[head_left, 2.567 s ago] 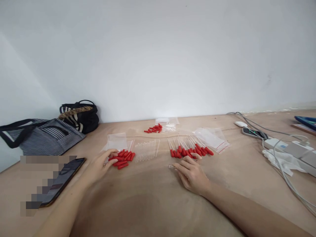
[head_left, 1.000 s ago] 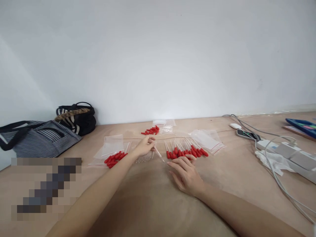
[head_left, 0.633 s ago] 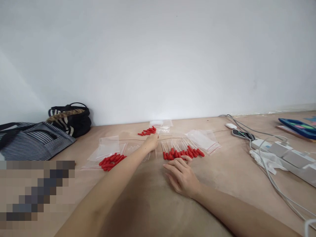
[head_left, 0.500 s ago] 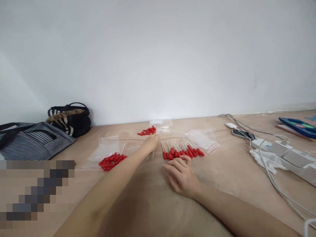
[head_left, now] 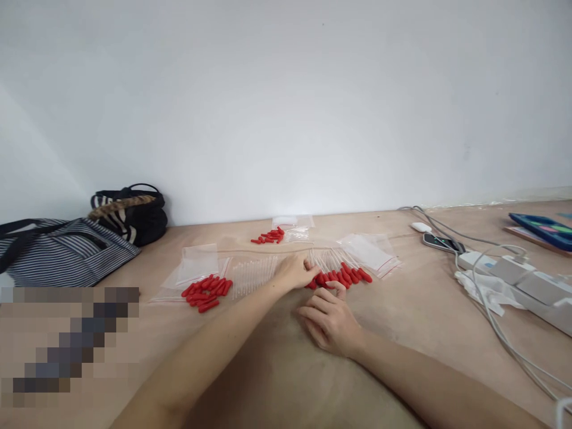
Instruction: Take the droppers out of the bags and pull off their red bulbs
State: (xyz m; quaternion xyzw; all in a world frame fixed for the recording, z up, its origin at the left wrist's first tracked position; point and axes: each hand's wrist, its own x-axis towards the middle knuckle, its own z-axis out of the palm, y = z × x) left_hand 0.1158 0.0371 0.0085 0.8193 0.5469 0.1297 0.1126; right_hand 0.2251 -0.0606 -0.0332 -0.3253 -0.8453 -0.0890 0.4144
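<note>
My left hand reaches over the left end of a row of glass droppers with red rubber bulbs. Its fingers are bent together close to the bulbs; what lies between them is hidden. Below the row, my right hand rests on the table with loosely bent fingers, apart and holding nothing. Left of my left hand lies a row of bare clear tubes. Beyond them is a pile of loose red rubber bulbs. Another small heap of red bulbs lies farther back.
Clear zip bags lie at the left, and another zip bag at the right. A white power strip with cables and crumpled tissue occupies the right side. A striped bag stands at the left.
My left hand has moved right, from the row of clear tubes to the left end of the red-bulbed droppers, uncovering the tubes. My right hand has stayed nearly still.
</note>
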